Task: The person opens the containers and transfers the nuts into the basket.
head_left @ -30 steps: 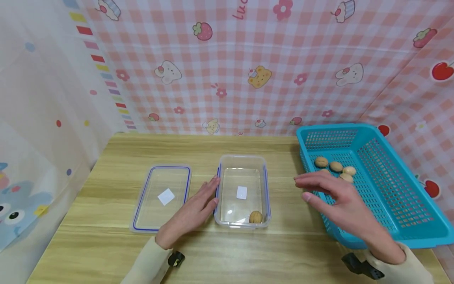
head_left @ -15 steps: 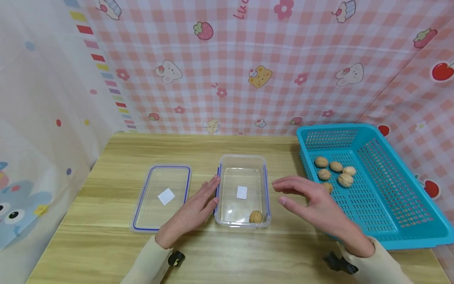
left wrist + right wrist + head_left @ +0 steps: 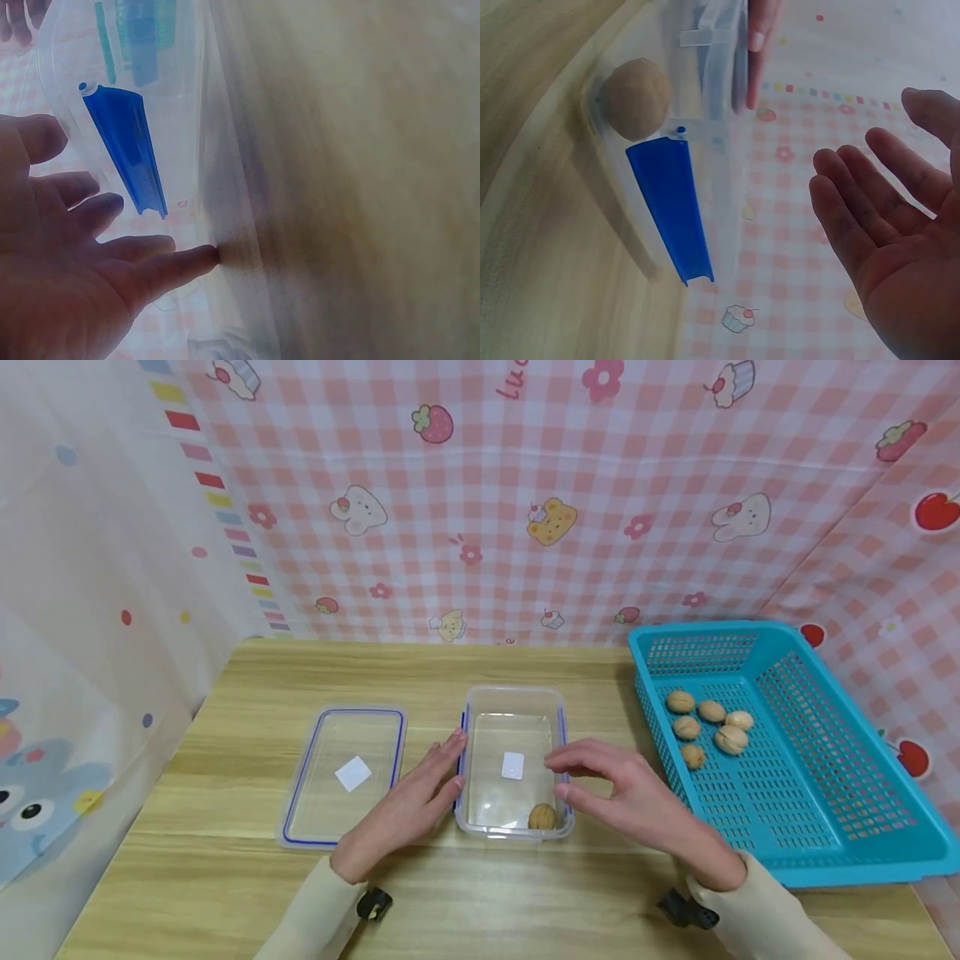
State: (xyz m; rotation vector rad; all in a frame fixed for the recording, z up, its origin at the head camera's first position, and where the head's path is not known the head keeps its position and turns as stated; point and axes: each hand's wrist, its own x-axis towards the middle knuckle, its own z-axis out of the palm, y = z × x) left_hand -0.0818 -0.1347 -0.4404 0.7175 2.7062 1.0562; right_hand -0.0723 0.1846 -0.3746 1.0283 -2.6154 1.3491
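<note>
A clear plastic food box (image 3: 486, 802) with blue side clips sits mid-table, and one walnut (image 3: 542, 817) lies in its near right corner. My left hand (image 3: 405, 810) is by the box's left wall, its fingertips at or very near the clip; fingers are extended in the left wrist view. Over the box's right rim hovers my right hand (image 3: 633, 793), holding nothing, with fingers loosely bent and thumb apart. In the right wrist view, the palm of the right hand (image 3: 907, 225) is bare, and the walnut (image 3: 636, 99) shows through the box wall above the blue clip (image 3: 671, 206).
A clear lid (image 3: 318, 814) with a blue seal and white label lies left of the box, partly behind my left hand. At right stands a turquoise basket (image 3: 817, 785) with several walnuts (image 3: 731, 740) at its left side. A patterned cloth (image 3: 480, 468) hangs behind the table.
My right hand has moved left from the basket's near left edge to the box's right rim, uncovering walnuts in the basket. The left hand and the box have stayed put.
</note>
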